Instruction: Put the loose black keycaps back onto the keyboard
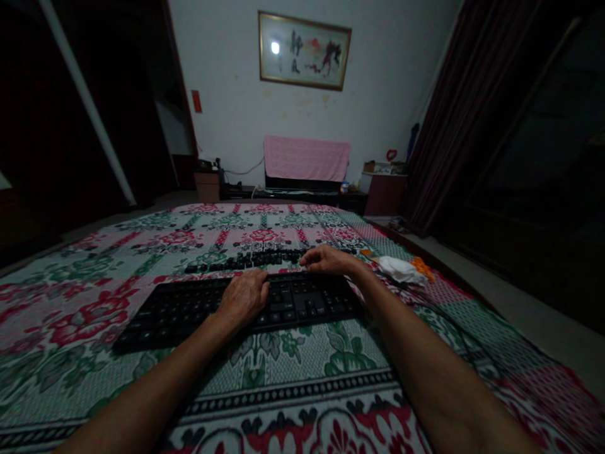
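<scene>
A black keyboard [179,310] lies at a slant on the patterned bed cover. My left hand [244,295] rests on its middle, closed over it with the fingers curled at the far edge. Beyond that edge, small black loose keycaps [269,258] are spread in a long uneven row. My right hand [326,258] is above the keyboard's far right part, fingers bent and drawn together beside the right end of the row. Whatever sits between its fingertips is too small and dark to make out.
The flowered bed cover [265,356] spreads under everything. To the right are a crumpled white bag [401,270], an orange item [423,268] and a dark cable [454,321]. A pink cloth [307,157] hangs over a screen by the far wall.
</scene>
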The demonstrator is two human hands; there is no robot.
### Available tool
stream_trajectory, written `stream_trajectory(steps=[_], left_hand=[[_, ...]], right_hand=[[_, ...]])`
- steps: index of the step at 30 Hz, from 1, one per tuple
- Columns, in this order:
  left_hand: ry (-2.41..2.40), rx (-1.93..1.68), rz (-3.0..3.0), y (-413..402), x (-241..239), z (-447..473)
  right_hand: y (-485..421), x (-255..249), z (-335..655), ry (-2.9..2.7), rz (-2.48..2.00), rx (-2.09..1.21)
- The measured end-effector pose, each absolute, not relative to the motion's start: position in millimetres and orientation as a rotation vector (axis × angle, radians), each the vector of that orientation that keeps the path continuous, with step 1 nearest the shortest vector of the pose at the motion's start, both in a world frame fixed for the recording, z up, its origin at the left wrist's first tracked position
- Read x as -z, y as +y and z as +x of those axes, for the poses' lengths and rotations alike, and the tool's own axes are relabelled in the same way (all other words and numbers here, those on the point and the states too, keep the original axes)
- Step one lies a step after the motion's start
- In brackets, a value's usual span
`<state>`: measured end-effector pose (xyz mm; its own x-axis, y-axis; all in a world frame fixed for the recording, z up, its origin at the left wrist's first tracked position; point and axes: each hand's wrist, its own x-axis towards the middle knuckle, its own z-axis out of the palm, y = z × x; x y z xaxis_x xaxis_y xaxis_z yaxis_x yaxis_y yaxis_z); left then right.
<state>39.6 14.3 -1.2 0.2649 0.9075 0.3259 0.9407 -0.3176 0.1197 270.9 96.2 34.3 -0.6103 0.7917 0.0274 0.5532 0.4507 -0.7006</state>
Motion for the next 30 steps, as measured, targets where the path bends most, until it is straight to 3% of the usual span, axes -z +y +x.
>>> stream_trajectory(steps=[17, 30], left_hand=[[-1.774, 0.527, -2.432, 13.8, 1.0, 39.4], [-1.739, 0.536, -2.431, 14.2, 2.9, 38.6]], right_hand=[[72.4, -22.6, 276.9, -2.350, -1.171, -0.583], [64.4, -23.8, 276.5, -2.390, -1.122, -0.565]])
